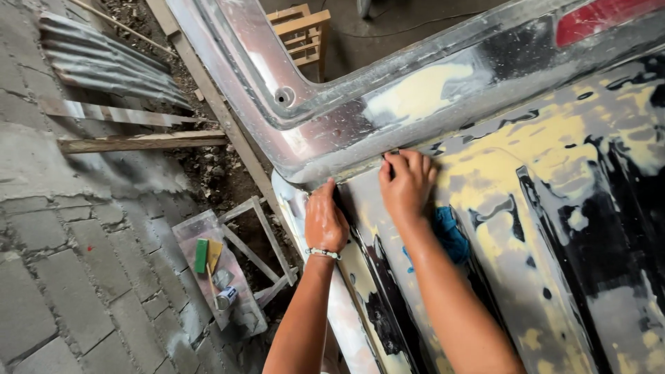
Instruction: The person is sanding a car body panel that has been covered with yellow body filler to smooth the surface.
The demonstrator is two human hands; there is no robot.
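Pressing flat at the seam of the filler-patched car panel (pixel 554 208), right hand (pixel 405 181) at twelve o'clock, grip spread, holding nothing; left hand (pixel 324 221) at nine o'clock, grip unclear; likely risk: slipping, scraping fingertips on the trim (pixel 388 104)

- Above the car panel (pixel 554 228), the grey body frame (pixel 360 118) blocks the way.
- Right of both hands, the panel's filler-patched surface lies open.
- Left of the panel, a wooden frame (pixel 260 239) and a board with tools (pixel 218 273) crowd the floor.
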